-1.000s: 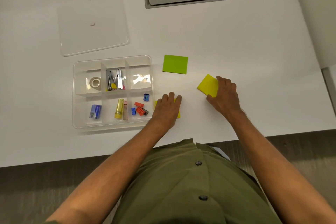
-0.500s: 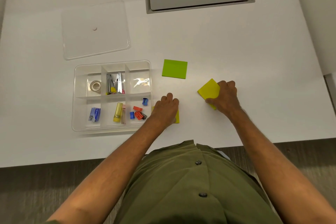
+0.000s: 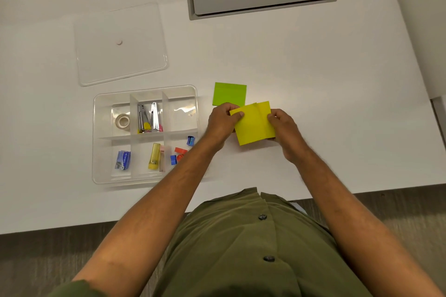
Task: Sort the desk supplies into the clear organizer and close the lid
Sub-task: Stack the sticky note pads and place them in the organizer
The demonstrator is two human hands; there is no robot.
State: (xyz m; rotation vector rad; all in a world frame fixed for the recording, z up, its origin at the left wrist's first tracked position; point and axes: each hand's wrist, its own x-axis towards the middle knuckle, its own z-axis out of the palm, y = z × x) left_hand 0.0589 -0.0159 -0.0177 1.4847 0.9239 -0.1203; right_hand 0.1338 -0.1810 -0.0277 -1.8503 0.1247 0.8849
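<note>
Head view: both hands at the yellow pads [image 3: 254, 123], just right of the organizer [image 3: 144, 94].
Grip: left hand [image 3: 220, 120] and right hand [image 3: 283, 128] pinch the pads' opposite edges.
Done: five compartments filled.
Left: yellow pads, green pad [image 3: 229, 93], lid [image 3: 120, 43] still off.

The two yellow sticky-note pads [image 3: 253, 124], each pinned flat on the desk under a separate hand a moment ago, are now brought together and overlapping, gripped between the left hand [image 3: 220, 122] and right hand [image 3: 283, 128] just below the green pad [image 3: 229, 94]
</note>
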